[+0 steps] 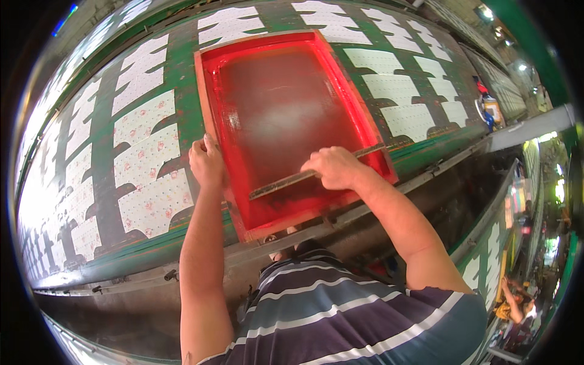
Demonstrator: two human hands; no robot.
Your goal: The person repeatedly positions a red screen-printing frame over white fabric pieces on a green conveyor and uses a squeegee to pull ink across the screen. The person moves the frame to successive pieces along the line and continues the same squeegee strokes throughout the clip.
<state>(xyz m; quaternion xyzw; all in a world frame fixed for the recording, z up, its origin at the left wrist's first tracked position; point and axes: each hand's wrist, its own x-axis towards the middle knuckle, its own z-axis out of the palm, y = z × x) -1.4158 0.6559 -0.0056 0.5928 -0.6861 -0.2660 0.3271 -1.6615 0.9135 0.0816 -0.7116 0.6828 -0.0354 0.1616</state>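
A wooden-framed screen (pixel 277 85) with bright red ink round its inner border and a darker, translucent middle lies at a slant on the green printing table. My left hand (pixel 205 161) is closed on its left edge, toward the near end. My right hand (pixel 333 167) grips a long dark squeegee (pixel 277 186) lying crosswise inside the screen near the lower end. Cut white fabric pieces (pixel 403 119) lie in rows on both sides of the screen, those at the left (pixel 146 204) with a small floral print.
A metal rail (pixel 453 158) runs along the table's near edge. Containers (pixel 490 108) with red and blue items sit at the right end. A grey beam (pixel 529 128) juts in from the right. Another person (pixel 514 307) is at a neighbouring table at lower right.
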